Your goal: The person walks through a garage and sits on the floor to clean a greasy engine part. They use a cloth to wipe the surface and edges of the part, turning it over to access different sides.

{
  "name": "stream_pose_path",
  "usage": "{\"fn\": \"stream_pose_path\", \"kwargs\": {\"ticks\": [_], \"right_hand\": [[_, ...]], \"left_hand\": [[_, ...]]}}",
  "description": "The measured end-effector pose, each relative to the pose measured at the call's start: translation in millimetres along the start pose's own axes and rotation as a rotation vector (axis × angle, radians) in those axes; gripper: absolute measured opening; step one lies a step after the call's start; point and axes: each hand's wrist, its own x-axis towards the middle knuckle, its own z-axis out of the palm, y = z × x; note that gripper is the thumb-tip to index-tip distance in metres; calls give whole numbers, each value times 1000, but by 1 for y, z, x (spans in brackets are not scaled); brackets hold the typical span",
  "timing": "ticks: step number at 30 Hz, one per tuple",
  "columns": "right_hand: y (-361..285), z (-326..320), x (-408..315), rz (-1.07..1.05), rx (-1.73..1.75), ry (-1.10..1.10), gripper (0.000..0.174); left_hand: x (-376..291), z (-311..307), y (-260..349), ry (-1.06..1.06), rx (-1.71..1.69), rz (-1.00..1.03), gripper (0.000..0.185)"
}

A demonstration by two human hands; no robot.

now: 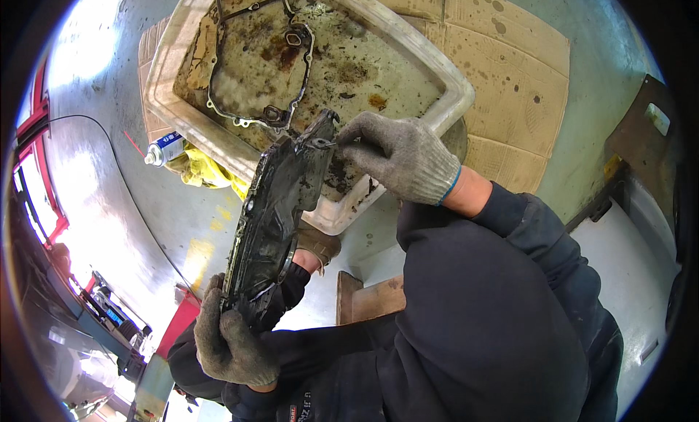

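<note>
My left hand (232, 343), in a dirty grey knit glove, grips the lower end of a black, oily engine cover (273, 214). The cover is held tilted on edge, its upper end over the tray. At that end my right hand (401, 157), in a similar glove with a blue cuff edge, pinches a small, thin, metallic piece, mostly hidden by the fingers; its tip is at the cover's lug. A thin cover gasket (307, 67) with bolt eyelets lies in the stained plastic tray (456, 94), beyond the cover.
Flattened cardboard (508, 83) lies under the tray. At its left are a spray can (164, 149) with a red straw and a yellow cloth (205, 168). A black cable (117, 160) crosses the floor. A wooden piece (377, 302) is near my legs, and grey panels (633, 242) are at the right.
</note>
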Motion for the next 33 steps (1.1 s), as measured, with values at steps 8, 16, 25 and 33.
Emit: {"fn": "stream_pose_path", "kwargs": {"ticks": [8,16,25,33], "right_hand": [[-6,-3,0,1,-36,-50,18],[-5,-6,4,58,-51,-10,22],[11,-13,3,114,-331,-26,24],[-17,-15,4,-80,-83,48,19]], "left_hand": [[0,1,-2,10,-33,-3,34],[0,3,5,-5,7,5,33],[0,3,1,-6,23,12,37],[-2,4,4,2,34,23,37]]}}
